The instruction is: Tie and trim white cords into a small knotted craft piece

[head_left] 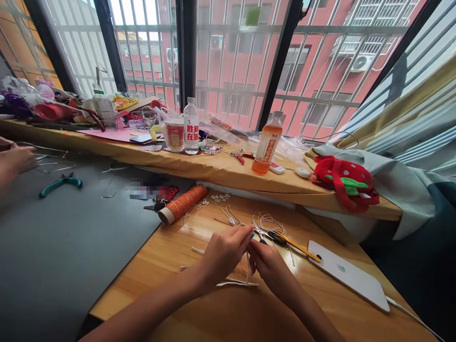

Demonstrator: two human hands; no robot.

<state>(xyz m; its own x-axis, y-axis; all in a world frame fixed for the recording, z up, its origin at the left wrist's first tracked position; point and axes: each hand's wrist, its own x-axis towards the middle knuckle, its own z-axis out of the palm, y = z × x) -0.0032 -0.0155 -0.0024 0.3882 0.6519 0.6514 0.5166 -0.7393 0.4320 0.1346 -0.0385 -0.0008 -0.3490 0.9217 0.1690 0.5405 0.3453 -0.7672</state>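
Observation:
My left hand [226, 249] and my right hand [265, 261] meet over the wooden table, both closed in a pinch with their fingertips nearly touching. A thin pale strand [248, 271] runs down from between them; its held part is hidden by the fingers. Just beyond the hands lie scissors with black handles [278, 237], a yellow strip [302, 251] and a loose coil of cream cord [269, 222]. White stick-like pieces [237, 283] lie beneath and left of the hands. Farther left rests a spool of orange thread [187, 203], near small white flower-shaped pieces [220, 198].
A white phone [347, 270] with a cable lies at right. The window ledge [210, 168] holds a tea bottle [267, 145], a water bottle [191, 128], a red strawberry-patterned bag [342, 178] and clutter. Teal pliers [61, 184] and another person's hand [17, 161] are at the grey table.

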